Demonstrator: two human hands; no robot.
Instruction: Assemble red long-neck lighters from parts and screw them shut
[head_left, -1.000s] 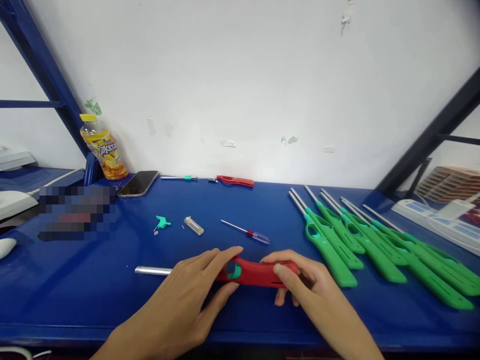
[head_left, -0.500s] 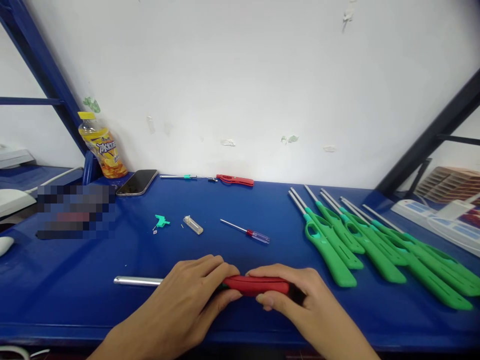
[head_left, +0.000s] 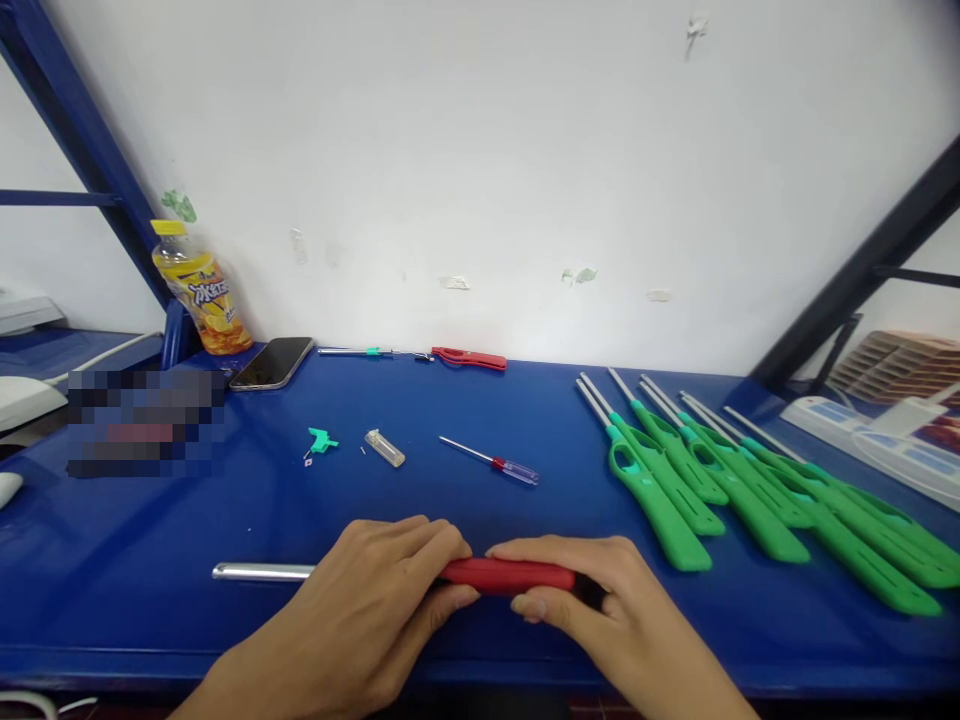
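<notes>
A long red utility lighter (head_left: pixel 506 576) lies near the front edge of the blue table (head_left: pixel 450 500), and both my hands grip its handle. My left hand (head_left: pixel 375 590) wraps the handle's left part where the silver metal tube (head_left: pixel 262 572) sticks out to the left. My right hand (head_left: pixel 592 600) closes over the right end of the red handle, thumb in front. A small red-handled screwdriver (head_left: pixel 491 462) lies just behind my hands.
Several green lighters (head_left: pixel 720 480) lie in a row at the right. A clear lighter insert (head_left: pixel 385 448) and a small green trigger piece (head_left: pixel 321 441) sit mid-table. A phone (head_left: pixel 271 363), a yellow drink bottle (head_left: pixel 196 290) and another red lighter (head_left: pixel 450 356) lie by the wall.
The red lighter has been turned onto its edge and drawn nearer the table's front and to the left. The green trigger seen a second ago is now hidden. Both hands have closed tighter.
</notes>
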